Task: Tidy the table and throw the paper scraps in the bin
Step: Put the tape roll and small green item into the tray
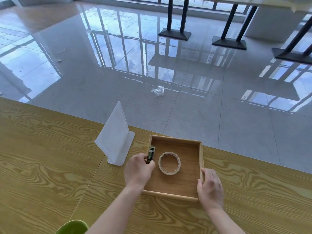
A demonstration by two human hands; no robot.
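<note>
On the table (42,157), the wooden tray (175,139) is gripped at its right wall by the right hand (210,188). At its left wall a small green object (150,153) is pinched by the left hand (138,168), long axis pointing away from the person.

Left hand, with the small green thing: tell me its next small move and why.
Probably lower the small green thing onto the wooden tray's bare floor, left of the tape roll, and let go. The left hand pinches it just at the tray's left wall, the tape roll already lies inside, and the right hand grips the right wall, steadying the tray.
</note>
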